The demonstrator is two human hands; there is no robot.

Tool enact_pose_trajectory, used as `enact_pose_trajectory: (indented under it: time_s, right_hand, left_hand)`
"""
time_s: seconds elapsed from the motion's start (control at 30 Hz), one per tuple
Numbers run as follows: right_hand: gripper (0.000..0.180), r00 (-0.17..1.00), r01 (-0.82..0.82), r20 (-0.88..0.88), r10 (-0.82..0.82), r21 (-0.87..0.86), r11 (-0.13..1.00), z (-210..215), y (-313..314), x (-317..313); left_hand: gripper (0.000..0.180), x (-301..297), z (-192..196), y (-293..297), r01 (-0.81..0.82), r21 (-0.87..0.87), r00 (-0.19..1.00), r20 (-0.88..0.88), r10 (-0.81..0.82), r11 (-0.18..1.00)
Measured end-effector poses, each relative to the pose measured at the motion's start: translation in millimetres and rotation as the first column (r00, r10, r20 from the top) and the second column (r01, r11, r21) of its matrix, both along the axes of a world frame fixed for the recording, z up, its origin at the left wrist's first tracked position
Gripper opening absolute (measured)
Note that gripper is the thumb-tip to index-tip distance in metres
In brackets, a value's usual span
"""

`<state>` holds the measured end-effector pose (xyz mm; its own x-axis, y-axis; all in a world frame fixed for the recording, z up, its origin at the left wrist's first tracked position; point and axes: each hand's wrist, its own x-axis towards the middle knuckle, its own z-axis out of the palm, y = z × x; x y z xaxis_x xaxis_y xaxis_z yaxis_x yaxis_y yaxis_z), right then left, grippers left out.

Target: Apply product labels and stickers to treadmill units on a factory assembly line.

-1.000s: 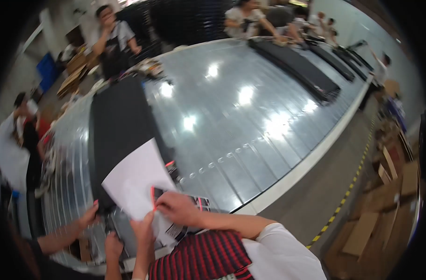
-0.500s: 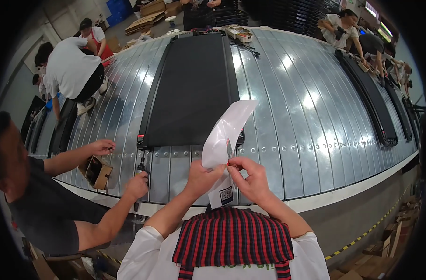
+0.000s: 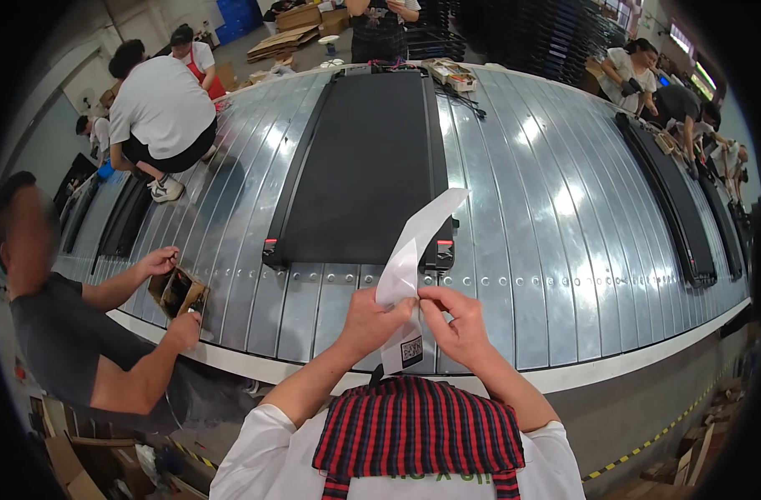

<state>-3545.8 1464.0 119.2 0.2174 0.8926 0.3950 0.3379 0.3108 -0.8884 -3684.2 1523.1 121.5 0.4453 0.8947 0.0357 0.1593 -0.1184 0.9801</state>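
My left hand (image 3: pixel 372 321) and my right hand (image 3: pixel 457 325) meet in front of my chest, both pinching a white sheet of paper (image 3: pixel 415 250) that curls upward. A small label with a square code (image 3: pixel 411 351) hangs at the sheet's lower end, between my hands. Just beyond the paper lies a long black treadmill deck (image 3: pixel 364 167) on a wide metal slatted conveyor (image 3: pixel 547 225). Below my hands is a red and dark plaid cloth (image 3: pixel 418 433) over my white shirt.
At the left, a person in a dark shirt holds a small brown cardboard box (image 3: pixel 179 292) at the conveyor's edge. Another person in white crouches on the conveyor at the upper left. More black decks (image 3: pixel 672 200) lie at the right, with other workers and cardboard boxes (image 3: pixel 289 21) behind.
The view has swung from the conveyor's right part to face the black deck squarely. The paper, flat and broad a second ago, now curls narrow and upright between both hands.
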Motion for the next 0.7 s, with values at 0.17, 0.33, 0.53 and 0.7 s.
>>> enact_pose_trajectory:
  time_s: [0.17,0.33,0.53,0.7]
  right_hand:
    - [0.007,0.998,-0.045,0.042,0.044,0.022,0.999,-5.8,9.0,-2.1]
    - [0.008,0.941,-0.165,-0.309,0.139,-0.058,0.985,-6.1,9.7,-12.6]
    - [0.009,0.937,-0.121,-0.335,0.099,-0.045,0.992,-1.9,13.9,-23.9]
    - [0.011,0.931,-0.146,-0.352,0.099,-0.110,0.983,-2.5,10.7,-17.6]
  left_hand:
    - [0.021,-13.0,2.2,3.0,-0.019,-0.016,1.000,-0.025,0.019,1.000]
    - [0.021,-28.6,-3.4,8.8,0.001,-0.141,0.954,0.296,0.041,0.990]
    - [0.024,-24.9,-6.4,1.1,-0.004,-0.151,0.921,0.384,0.062,0.989]
    - [0.027,-15.9,-1.3,-5.2,-0.122,-0.146,0.967,0.204,0.150,0.982]
